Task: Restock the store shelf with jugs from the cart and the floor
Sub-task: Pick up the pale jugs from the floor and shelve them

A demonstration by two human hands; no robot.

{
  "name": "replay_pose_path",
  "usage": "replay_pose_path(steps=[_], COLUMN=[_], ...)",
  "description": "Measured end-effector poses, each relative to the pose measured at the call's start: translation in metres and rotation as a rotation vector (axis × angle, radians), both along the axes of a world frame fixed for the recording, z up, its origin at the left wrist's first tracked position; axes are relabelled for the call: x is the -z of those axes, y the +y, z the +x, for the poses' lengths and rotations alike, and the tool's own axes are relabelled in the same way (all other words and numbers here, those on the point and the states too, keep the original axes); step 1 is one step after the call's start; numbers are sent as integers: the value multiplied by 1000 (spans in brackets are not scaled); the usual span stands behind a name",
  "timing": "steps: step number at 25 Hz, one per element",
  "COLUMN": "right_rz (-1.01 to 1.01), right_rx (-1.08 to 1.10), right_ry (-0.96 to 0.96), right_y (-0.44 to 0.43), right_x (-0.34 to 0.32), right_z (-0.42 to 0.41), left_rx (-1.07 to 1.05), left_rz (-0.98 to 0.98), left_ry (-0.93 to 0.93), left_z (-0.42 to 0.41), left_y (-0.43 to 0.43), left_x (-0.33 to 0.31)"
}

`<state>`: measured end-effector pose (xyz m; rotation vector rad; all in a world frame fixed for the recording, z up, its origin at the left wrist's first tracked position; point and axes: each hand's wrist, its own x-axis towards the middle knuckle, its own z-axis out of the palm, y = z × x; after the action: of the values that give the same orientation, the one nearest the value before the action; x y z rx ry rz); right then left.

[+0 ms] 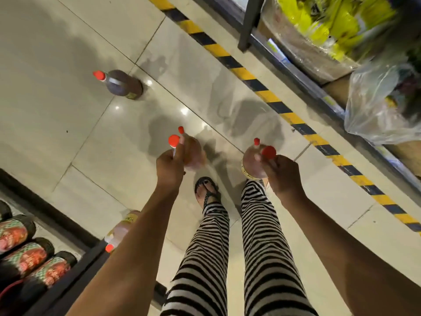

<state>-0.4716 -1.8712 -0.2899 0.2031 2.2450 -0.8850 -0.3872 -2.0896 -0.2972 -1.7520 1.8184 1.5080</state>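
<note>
My left hand (170, 166) grips the necks of two brown jugs (193, 153) with red caps, held above the floor. My right hand (281, 173) holds two more red-capped brown jugs (251, 163) by their tops. A single dark jug (124, 84) with a red cap stands on the tiled floor at the upper left. Another jug (120, 229) lies or leans beside the dark shelf frame at the lower left, partly hidden by my left forearm.
The lower-left shelf (68, 226) holds several dark bottles with red-green labels (25, 258). On the right, a shelf (303, 80) carries yellow packs in plastic wrap and a clear bag (376, 106). A yellow-black striped line (271, 96) crosses the floor. My striped trouser legs and sandalled foot (206, 192) are below.
</note>
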Motion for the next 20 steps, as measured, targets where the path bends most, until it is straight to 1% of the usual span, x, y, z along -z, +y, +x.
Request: replay_pose_path(steps=[2,4,8,11,13,16,19,20], right_rz=[5,-1,34,76,97,92,91,88], right_rx=[7,10,72,88,170,358,491,562], right_ry=[-34,-23,65,97,92,85,59,60], right_y=[-2,-1,4,13,24,46,67,76], right_x=[-48,-107,-213,-273,-314,-360,-388,-396], right_z=[-5,-10,-15,-2,17,55,95,111], left_rx=[-19,38,301,513,637,758,892,983], left_rz=[45,85,39,62,55,-29,16,-11], left_ry=[16,16,62,195,251,251,327,321], left_z=[-11,-20,-32,-33,-30,-21,-8,-3], left_y=[12,19,25,35,45,63,86,97], left_x=[-52,-108,-205,-268,-314,-369,-400,-408])
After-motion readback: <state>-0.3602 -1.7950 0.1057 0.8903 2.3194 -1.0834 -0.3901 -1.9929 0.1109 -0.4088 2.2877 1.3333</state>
